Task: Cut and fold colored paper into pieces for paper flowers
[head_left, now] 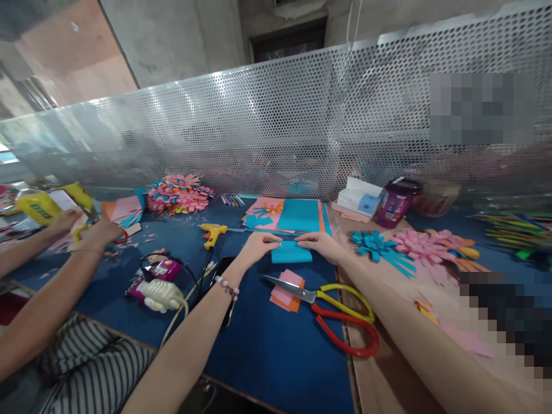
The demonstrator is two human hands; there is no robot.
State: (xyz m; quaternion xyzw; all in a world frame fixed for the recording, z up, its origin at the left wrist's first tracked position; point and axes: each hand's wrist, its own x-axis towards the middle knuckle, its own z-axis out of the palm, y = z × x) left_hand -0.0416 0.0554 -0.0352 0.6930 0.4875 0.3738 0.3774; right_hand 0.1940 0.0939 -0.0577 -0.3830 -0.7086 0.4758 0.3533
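A blue sheet of paper [291,253], bent over into a rounded fold, lies on the table between my two hands. My left hand [257,248] pinches its left end, and my right hand [321,246] pinches the right end. Just below it are small pink and orange paper pieces [282,303]. Large scissors [307,294] with one yellow and one red handle lie spread, a blade resting across those pieces. Behind my hands sits a stack of blue, pink and orange paper [302,214]. A yellow glue gun [212,233] lies to the left.
A co-worker's hands [101,233] cut with scissors at the left. Nearby are a power strip [161,293] with cables and a phone [227,319] under my left forearm. Paper flowers [373,244], a tissue pack [359,198] and a purple tub [394,204] stand right. A perforated metal screen [276,126] borders the back.
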